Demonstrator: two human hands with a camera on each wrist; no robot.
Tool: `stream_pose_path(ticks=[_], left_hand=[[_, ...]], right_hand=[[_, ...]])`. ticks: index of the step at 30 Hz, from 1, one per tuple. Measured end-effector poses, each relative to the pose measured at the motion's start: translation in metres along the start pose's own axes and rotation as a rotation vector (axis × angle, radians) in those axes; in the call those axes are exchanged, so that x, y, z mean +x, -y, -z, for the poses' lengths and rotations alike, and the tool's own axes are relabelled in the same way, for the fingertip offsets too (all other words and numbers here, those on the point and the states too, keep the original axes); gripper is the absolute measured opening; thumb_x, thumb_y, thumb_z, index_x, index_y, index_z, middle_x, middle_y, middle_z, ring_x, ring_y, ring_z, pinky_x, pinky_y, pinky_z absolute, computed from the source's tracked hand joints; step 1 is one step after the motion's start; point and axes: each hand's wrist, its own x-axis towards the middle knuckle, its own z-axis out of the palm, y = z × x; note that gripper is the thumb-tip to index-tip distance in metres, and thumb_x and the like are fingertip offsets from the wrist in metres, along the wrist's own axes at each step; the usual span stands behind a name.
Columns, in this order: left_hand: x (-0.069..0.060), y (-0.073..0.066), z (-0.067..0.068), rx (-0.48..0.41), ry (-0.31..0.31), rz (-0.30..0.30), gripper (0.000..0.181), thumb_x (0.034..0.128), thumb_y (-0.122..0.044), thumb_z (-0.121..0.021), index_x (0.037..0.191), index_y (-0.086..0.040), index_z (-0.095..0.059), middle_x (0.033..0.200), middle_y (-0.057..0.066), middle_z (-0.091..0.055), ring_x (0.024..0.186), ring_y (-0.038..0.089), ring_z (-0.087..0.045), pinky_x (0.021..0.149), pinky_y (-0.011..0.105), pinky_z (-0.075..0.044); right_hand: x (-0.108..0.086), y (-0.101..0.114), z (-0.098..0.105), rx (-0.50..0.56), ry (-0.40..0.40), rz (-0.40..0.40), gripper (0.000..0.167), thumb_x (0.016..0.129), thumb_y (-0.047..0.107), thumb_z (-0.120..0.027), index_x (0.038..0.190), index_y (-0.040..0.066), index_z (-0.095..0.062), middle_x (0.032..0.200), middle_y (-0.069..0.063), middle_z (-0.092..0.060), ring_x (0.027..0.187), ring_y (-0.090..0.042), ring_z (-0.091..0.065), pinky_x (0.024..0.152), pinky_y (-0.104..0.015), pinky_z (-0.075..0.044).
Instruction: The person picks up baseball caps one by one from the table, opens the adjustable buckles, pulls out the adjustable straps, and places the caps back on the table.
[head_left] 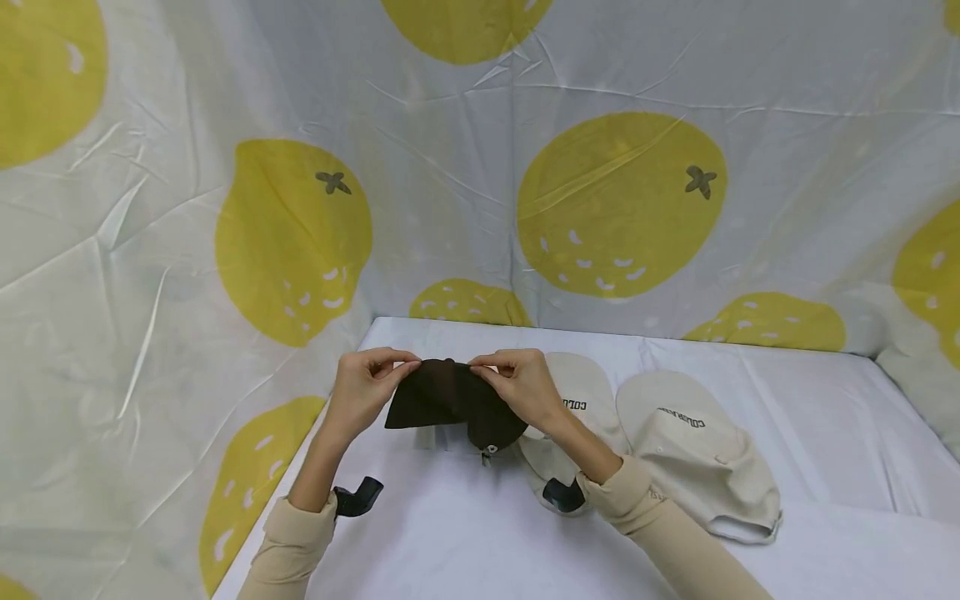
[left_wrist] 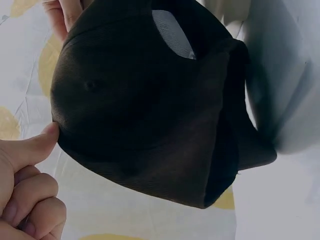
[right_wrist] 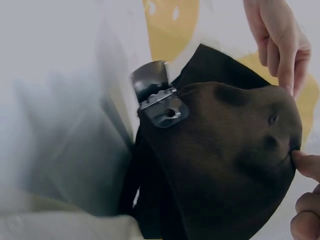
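Observation:
A dark brown, almost black baseball cap (head_left: pixel 450 396) hangs above the white table, held up at its crown by both hands. My left hand (head_left: pixel 362 390) pinches one side of the crown between thumb and fingers. On the other side, my right hand (head_left: pixel 525 385) pinches the fabric in the same way. The left wrist view shows the cap (left_wrist: pixel 135 105) with its back opening at the upper right. In the right wrist view, a shiny metal buckle (right_wrist: pixel 165 112) sits at the cap's lower edge.
Two beige caps with dark lettering lie on the table to the right: the nearer-left cap (head_left: pixel 585 379) is partly behind my right arm, the other cap (head_left: pixel 693 446) lies beside it. A lemon-print cloth (head_left: pixel 450 208) walls the table's back and left.

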Motion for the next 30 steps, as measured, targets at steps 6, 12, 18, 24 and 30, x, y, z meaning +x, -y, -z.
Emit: stream_pose_path(ticks=[6, 12, 18, 24, 30], left_hand=[[-0.02, 0.003, 0.001, 0.017, 0.021, 0.045, 0.007, 0.0856, -0.003, -0.083, 0.089, -0.01, -0.083, 0.057, -0.007, -0.031, 0.055, 0.0, -0.026, 0.05, 0.024, -0.026], [-0.04, 0.01, 0.0, 0.008, 0.032, 0.093, 0.008, 0.0842, -0.003, -0.084, 0.087, -0.01, -0.082, 0.057, -0.007, -0.033, 0.054, -0.002, -0.027, 0.046, 0.025, -0.025], [-0.058, 0.013, 0.004, 0.0, 0.081, 0.151, 0.008, 0.0853, -0.004, -0.083, 0.087, -0.012, -0.082, 0.057, -0.008, -0.035, 0.053, -0.003, -0.028, 0.047, 0.021, -0.027], [-0.073, 0.016, 0.008, 0.008, 0.075, 0.126, 0.01, 0.0839, -0.005, -0.084, 0.088, -0.013, -0.082, 0.057, -0.008, -0.036, 0.054, -0.004, -0.03, 0.046, 0.023, -0.028], [-0.081, 0.018, 0.01, 0.024, 0.038, 0.074, 0.013, 0.082, -0.001, -0.084, 0.088, -0.011, -0.082, 0.057, -0.006, -0.038, 0.055, -0.005, -0.03, 0.046, 0.025, -0.028]], right_hand=[[-0.016, -0.001, -0.008, 0.091, 0.055, -0.076, 0.009, 0.089, 0.001, -0.078, 0.097, 0.001, -0.083, 0.095, -0.014, -0.081, 0.083, -0.02, -0.077, 0.07, -0.014, -0.057], [-0.029, -0.002, -0.018, 0.054, 0.098, -0.066, 0.007, 0.088, 0.002, -0.08, 0.095, 0.001, -0.083, 0.09, -0.013, -0.08, 0.08, -0.014, -0.075, 0.069, -0.015, -0.057], [-0.042, 0.0, -0.024, -0.004, 0.136, -0.074, 0.006, 0.087, 0.003, -0.081, 0.093, 0.004, -0.084, 0.086, -0.008, -0.08, 0.071, 0.002, -0.064, 0.061, -0.013, -0.052], [-0.053, 0.003, -0.031, -0.063, 0.16, -0.022, 0.006, 0.087, 0.005, -0.082, 0.091, 0.008, -0.084, 0.083, -0.004, -0.08, 0.064, 0.007, -0.052, 0.056, -0.012, -0.044], [-0.057, 0.005, -0.038, -0.044, 0.162, 0.009, 0.005, 0.087, 0.005, -0.083, 0.091, 0.008, -0.084, 0.086, -0.004, -0.08, 0.07, 0.008, -0.059, 0.06, -0.013, -0.05]])
